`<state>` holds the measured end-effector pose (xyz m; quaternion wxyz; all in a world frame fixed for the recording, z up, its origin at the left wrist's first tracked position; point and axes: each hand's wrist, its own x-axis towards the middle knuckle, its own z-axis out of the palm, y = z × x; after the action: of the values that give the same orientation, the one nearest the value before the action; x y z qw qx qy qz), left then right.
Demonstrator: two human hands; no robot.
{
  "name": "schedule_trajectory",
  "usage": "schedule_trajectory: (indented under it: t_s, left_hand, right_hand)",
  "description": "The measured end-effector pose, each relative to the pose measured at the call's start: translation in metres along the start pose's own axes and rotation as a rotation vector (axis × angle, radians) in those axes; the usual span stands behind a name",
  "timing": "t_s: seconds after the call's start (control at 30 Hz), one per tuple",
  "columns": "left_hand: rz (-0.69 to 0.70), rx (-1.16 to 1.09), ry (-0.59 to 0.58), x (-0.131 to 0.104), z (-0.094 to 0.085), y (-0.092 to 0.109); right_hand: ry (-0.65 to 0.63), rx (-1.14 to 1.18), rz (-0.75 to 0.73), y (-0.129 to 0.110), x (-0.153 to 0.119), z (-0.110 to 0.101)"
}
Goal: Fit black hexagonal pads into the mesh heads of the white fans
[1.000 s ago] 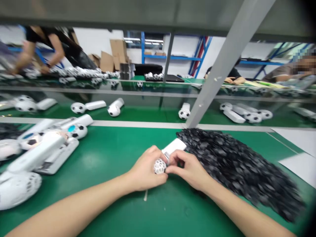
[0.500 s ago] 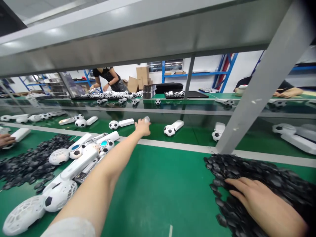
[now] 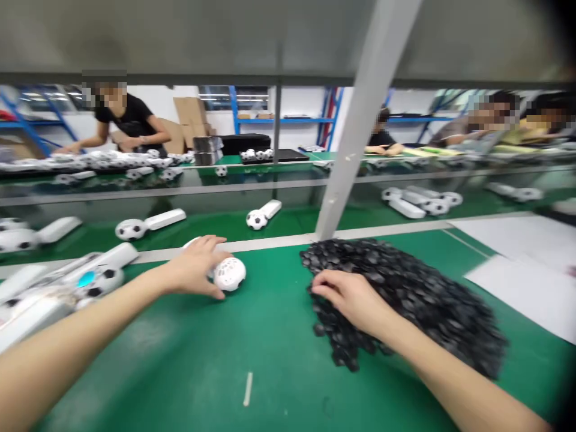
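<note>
My left hand (image 3: 193, 268) is curled around a white soccer-ball-shaped device (image 3: 230, 274) just above the green work surface. The slotted round head faces out past my fingertips; part of its white body shows behind the hand. To the right, my right hand (image 3: 355, 300) rests at the left edge of a heap of small black pieces (image 3: 405, 288). Thumb and forefinger are pinched together there, and whatever is between them is too small to tell. Left of my left forearm lie several similar white devices (image 3: 108, 276), one with a bright blue disc.
Beyond the bench edge, a green belt (image 3: 216, 222) carries more soccer-ball devices (image 3: 256, 219) with white handles. A grey post (image 3: 351, 132) rises behind the black heap. White sheets (image 3: 531, 288) lie at right. Several people work across the line, one person (image 3: 130, 123) at left.
My left hand has drawn back from the belt to the bench, bringing a white device with it. My right hand's fingers have closed at the black heap. The view has swung right.
</note>
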<state>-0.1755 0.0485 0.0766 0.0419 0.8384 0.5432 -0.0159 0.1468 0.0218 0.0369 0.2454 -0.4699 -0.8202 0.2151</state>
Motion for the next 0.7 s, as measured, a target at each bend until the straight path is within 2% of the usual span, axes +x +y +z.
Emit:
schedule_trajectory:
  t_s: [0.07, 0.1, 0.17, 0.23, 0.3, 0.43, 0.57, 0.7]
  left_hand:
    - [0.071, -0.061, -0.072, 0.005, 0.007, -0.008]
    - [0.064, -0.102, -0.074, 0.009, 0.011, -0.01]
    - [0.022, -0.151, -0.031, 0.012, 0.021, -0.005]
    - [-0.03, -0.157, 0.021, 0.008, 0.032, 0.015]
    - [-0.061, -0.165, 0.034, -0.003, 0.042, 0.043]
    - [-0.066, -0.215, 0.011, -0.025, 0.053, 0.095]
    - [-0.041, -0.33, 0.059, -0.027, 0.049, 0.112]
    - [0.046, -0.448, 0.011, -0.019, 0.042, 0.114]
  right_hand:
    - [-0.085, 0.186, 0.09, -0.004, -0.001, 0.001]
    - [-0.111, 0.245, 0.107, -0.004, -0.002, 0.001]
    - [-0.106, 0.26, 0.05, -0.005, -0.004, 0.001]
    - [-0.035, 0.161, -0.059, -0.006, -0.005, 0.0]
    - [0.023, 0.075, -0.114, -0.007, -0.004, -0.001]
    - [0.05, 0.047, -0.073, -0.008, -0.002, -0.002]
    - [0.051, 0.033, -0.087, -0.007, -0.003, 0.0]
    - [-0.016, 0.232, 0.003, -0.01, -0.009, 0.002]
